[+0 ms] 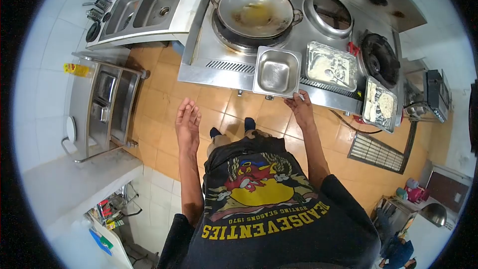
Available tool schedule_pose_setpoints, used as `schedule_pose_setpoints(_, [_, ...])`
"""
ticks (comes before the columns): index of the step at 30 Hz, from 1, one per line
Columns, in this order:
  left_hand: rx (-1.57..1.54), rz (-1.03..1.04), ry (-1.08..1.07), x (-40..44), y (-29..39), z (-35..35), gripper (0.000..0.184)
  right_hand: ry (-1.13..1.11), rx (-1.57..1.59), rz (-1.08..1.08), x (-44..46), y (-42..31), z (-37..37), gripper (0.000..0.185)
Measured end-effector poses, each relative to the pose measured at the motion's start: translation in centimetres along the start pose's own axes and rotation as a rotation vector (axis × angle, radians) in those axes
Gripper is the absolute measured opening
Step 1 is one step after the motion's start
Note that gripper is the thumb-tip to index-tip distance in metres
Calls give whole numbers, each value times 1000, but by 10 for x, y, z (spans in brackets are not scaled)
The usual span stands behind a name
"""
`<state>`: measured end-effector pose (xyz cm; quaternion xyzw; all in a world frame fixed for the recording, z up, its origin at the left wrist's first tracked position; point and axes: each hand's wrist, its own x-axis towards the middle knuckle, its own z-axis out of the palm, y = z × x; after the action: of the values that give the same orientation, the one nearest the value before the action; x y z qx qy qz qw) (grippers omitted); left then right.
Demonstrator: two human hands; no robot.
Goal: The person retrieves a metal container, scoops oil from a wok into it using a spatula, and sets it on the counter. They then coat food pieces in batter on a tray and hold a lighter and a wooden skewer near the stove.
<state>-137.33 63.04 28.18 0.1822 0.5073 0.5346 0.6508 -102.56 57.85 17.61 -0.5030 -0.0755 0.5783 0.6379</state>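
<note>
Outward from the fingers of the right hand, we first meet the near right corner of the steel pan, whose rim they reach; whether they are clamped on it we cannot tell. The left hand hangs unloaded, its fingers loosely curled, well apart from the pan. The pan rests at the front edge of the stove surface, just beside a white-smeared tray and nearer us than the wok. We judge it light, stiff and hardly fragile, but slippery if greasy; its flat rim offers the best hold, at opposite sides.
</note>
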Motion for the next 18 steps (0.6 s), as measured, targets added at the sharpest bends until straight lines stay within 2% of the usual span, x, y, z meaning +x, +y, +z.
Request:
schedule_pose_setpoints(11, [18, 19, 26, -3, -4, 4, 33, -49, 51, -18, -3, 6, -14, 17])
schedule_pose_setpoints(18, [-2, 21, 16, -3, -4, 7, 33, 26, 95, -81, 10, -1, -23, 15])
